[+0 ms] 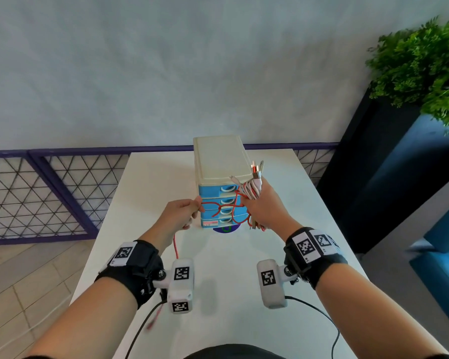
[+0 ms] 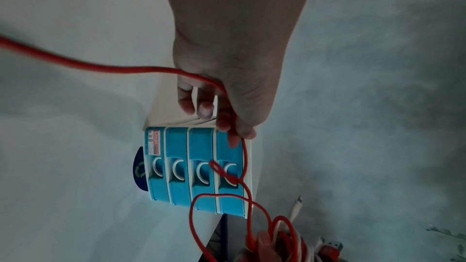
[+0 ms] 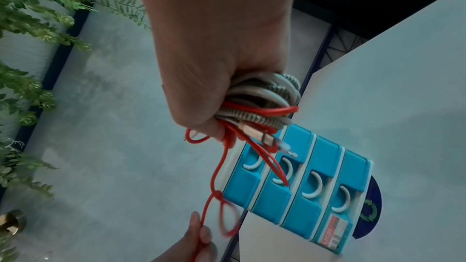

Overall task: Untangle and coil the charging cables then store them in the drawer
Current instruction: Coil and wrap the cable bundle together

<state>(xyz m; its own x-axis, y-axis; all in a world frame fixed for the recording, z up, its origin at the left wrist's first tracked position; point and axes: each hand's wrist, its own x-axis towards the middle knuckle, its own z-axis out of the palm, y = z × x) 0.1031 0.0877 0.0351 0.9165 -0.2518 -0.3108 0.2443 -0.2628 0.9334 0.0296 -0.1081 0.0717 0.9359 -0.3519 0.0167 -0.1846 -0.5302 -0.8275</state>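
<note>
A small drawer unit [image 1: 219,182] with a cream top and several blue drawers, all closed, stands on the white table [image 1: 145,193]. In front of it, above the table, my right hand [image 1: 259,203] grips a bundle of coiled cables [image 1: 252,189], white, striped and red, with plugs sticking up. A red cable [image 1: 223,208] runs knotted from the bundle to my left hand [image 1: 184,213], which pinches it between thumb and fingers. Its free end hangs down past my left wrist [image 1: 176,246]. The knot [image 2: 221,170] shows in the left wrist view, and the bundle [image 3: 262,103] in the right wrist view.
A blue round sticker [image 1: 226,230] lies on the table at the foot of the drawer unit. A purple mesh railing [image 1: 49,187] runs behind the table. To the right are a dark planter with green foliage [image 1: 420,66] and blue seating [image 1: 441,260].
</note>
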